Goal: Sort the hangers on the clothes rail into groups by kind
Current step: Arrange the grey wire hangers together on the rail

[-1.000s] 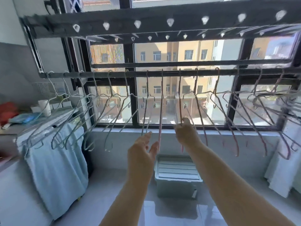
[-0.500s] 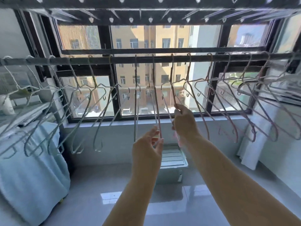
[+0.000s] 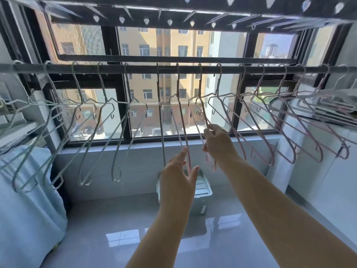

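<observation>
A dark clothes rail (image 3: 144, 68) runs across the window. Several pale blue-grey wire hangers (image 3: 92, 132) hang on its left half and several pink wire hangers (image 3: 280, 136) on its right half. My right hand (image 3: 216, 140) grips the wire of a pink hanger (image 3: 201, 105) near the middle of the rail. My left hand (image 3: 178, 171) is raised just left of it, fingers straight, with its fingertips against the lower end of another pink hanger (image 3: 181, 120). A grey hanger (image 3: 161, 120) hangs edge-on to the left of that one.
A pale lidded plastic box (image 3: 201, 188) stands on the tiled floor under the window sill. A light blue cloth (image 3: 29, 200) covers something at the left. White cloth and a folded rack (image 3: 328, 111) lie at the right. An overhead drying rack (image 3: 173, 10) with pegs spans the top.
My right hand has moved up and right along the pink hanger's wire. My left hand has opened and risen beside the neighbouring pink hanger. The camera has tilted upward.
</observation>
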